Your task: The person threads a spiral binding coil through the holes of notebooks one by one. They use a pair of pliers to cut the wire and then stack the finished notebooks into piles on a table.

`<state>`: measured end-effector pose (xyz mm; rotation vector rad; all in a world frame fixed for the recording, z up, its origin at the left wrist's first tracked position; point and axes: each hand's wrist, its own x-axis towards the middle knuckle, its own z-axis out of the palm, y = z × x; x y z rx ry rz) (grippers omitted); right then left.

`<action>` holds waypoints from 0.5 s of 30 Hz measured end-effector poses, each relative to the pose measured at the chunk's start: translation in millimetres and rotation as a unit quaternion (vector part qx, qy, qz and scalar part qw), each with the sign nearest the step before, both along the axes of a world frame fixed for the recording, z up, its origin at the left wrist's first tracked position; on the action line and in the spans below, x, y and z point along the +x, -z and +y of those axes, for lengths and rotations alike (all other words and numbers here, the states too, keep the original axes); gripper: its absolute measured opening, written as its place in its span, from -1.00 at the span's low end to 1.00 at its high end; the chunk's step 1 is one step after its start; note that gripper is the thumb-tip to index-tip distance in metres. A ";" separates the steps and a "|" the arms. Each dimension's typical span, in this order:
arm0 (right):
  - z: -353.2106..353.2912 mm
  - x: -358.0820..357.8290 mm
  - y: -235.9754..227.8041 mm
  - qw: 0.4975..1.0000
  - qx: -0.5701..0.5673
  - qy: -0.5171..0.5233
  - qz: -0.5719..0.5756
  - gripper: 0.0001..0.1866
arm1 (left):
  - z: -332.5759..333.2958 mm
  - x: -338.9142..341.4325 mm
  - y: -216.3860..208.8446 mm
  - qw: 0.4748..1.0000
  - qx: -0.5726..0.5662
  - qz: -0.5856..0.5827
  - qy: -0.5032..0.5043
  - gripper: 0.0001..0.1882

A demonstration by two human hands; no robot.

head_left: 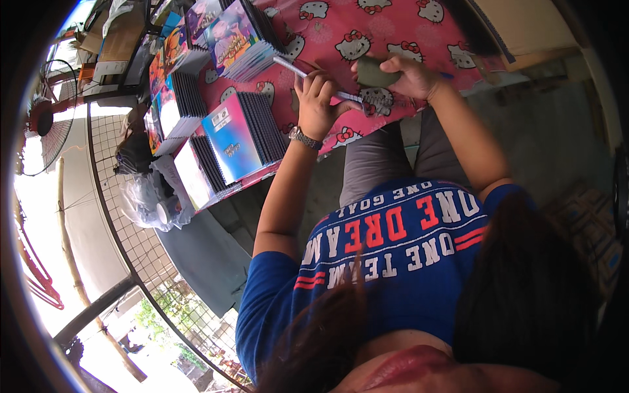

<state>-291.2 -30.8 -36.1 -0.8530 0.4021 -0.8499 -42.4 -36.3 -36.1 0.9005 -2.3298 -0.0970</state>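
Observation:
A thin spiral notebook (337, 93), seen nearly edge-on, stands tilted over the pink tablecloth. My left hand (318, 101), with a metal watch on its wrist, is closed on it. In my right hand (411, 75) is an olive-green rounded piece (378, 72), its thumb resting on top; I cannot make out its exact kind. This piece is just right of the notebook. Left of my left hand stands a stack of spiral notebooks (232, 147) with blue-pink covers, and farther off is another stack with cartoon covers (232, 39).
The pink tablecloth (400, 29) has a cat-face print. More notebook stacks (171, 108) line its left side. A cardboard piece (524, 29) is at the far right. Plastic bags (154, 196) hang beside the table's left edge, near a wire mesh (124, 190) and a fan (46, 118).

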 end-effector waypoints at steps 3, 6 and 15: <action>-0.9 -8.9 -4.5 0.999 0.021 0.012 0.023 -0.45 | -3.8 1.9 -7.3 0.998 -0.001 -0.038 0.040 -0.39; -5.5 -19.4 1.7 0.992 0.020 0.008 0.121 -0.40 | -11.5 4.4 -13.2 0.992 0.014 -0.094 0.081 -0.38; 27.8 -29.9 -8.7 0.990 0.128 -0.018 0.047 -0.33 | 8.3 -34.1 -14.3 0.998 0.005 -0.054 -0.035 -0.50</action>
